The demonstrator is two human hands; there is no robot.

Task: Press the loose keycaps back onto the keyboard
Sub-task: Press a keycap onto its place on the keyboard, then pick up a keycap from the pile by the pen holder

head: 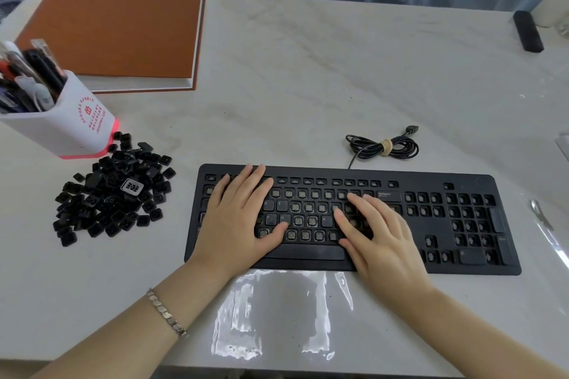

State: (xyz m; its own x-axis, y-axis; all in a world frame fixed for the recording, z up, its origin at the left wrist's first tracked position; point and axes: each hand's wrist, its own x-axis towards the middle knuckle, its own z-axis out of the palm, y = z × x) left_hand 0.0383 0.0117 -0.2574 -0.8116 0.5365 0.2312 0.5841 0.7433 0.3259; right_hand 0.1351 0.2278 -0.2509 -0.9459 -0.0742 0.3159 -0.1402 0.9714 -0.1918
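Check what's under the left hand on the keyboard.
The left hand lies flat on the keyboard, over its left letter block. Beside it show fitted R, T, F, H caps and bare sockets. Whether keys under the palm and fingers have caps is hidden.

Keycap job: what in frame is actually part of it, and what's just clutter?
Job: keyboard; loose keycap pile; left hand and right hand, both resting on the keys.
Lying about: pen cup; brown notebook; plastic bag; coiled cable; black bar.

Brown notebook (114, 28), white pen holder (67, 123), black remote (528, 31), clear plastic bag (277, 314)
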